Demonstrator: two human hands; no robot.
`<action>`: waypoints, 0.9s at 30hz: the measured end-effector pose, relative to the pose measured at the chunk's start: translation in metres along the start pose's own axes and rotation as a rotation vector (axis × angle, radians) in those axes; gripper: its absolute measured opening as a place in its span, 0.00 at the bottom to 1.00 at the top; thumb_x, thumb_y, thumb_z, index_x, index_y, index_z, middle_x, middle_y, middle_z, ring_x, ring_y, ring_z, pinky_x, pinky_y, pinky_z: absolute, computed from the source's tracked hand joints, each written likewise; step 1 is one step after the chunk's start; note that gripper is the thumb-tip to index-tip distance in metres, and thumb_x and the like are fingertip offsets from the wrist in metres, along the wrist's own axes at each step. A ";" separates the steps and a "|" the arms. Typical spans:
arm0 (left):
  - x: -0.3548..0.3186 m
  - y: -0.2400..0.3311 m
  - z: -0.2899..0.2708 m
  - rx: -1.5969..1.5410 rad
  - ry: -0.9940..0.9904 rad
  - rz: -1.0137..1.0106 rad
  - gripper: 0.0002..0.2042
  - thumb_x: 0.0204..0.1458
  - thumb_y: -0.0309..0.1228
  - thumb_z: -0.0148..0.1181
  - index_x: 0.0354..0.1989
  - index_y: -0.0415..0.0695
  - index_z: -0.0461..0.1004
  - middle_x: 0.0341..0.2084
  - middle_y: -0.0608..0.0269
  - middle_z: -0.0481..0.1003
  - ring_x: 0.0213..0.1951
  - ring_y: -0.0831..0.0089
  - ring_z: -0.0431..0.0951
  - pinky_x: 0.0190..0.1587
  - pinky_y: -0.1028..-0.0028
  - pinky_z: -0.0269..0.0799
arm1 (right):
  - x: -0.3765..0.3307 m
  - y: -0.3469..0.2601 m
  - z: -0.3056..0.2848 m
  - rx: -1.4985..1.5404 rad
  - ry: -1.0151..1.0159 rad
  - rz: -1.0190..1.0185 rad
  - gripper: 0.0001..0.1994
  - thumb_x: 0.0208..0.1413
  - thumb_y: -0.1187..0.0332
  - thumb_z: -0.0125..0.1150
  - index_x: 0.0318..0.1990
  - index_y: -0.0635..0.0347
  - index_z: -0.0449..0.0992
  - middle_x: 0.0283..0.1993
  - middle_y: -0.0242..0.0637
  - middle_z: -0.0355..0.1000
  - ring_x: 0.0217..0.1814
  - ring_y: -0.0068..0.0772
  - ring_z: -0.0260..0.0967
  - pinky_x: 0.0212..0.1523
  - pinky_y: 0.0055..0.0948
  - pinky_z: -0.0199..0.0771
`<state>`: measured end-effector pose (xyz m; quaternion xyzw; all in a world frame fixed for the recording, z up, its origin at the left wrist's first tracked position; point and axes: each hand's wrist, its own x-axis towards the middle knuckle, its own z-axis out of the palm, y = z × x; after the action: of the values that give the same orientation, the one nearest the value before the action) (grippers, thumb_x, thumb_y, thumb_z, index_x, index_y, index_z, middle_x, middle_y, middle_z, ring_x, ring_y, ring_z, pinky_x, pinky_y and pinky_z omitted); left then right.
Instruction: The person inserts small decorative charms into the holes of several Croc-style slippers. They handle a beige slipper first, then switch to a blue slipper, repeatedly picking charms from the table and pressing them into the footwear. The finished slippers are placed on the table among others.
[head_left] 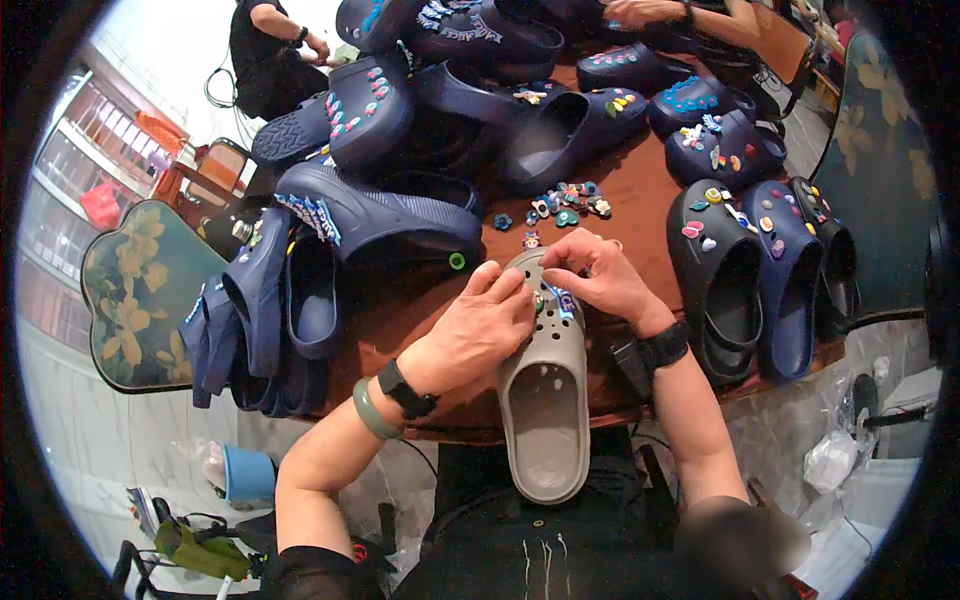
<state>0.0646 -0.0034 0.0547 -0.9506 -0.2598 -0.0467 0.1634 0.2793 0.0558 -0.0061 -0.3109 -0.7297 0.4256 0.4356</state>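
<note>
Now, looking down from the head view, my left hand lies curled over the toe of a grey clog, which rests on the round brown table with its heel over the near edge. My right hand pinches a small charm against the clog's holes (fingertips narrow), while loose charms lie just beyond and navy clogs crowd around.

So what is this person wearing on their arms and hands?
Both forearms are bare, with no gloves. The left hand has a black band and a pale green bangle at the wrist. The right hand has a black watch. A dark sleeve shows at the left upper arm.
</note>
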 end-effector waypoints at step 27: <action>0.017 -0.032 0.035 -1.451 -0.163 -0.924 0.10 0.43 0.23 0.72 0.32 0.37 0.76 0.27 0.63 0.77 0.35 0.76 0.76 0.39 0.75 0.71 | -0.002 0.006 -0.006 -0.157 -0.186 -0.230 0.06 0.51 0.67 0.67 0.31 0.59 0.81 0.45 0.32 0.75 0.51 0.38 0.65 0.56 0.37 0.63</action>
<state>0.0629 0.0429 0.0335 -0.6194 -0.5371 -0.1944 -0.5386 0.2859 0.0593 -0.0103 -0.2175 -0.8287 0.3416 0.3863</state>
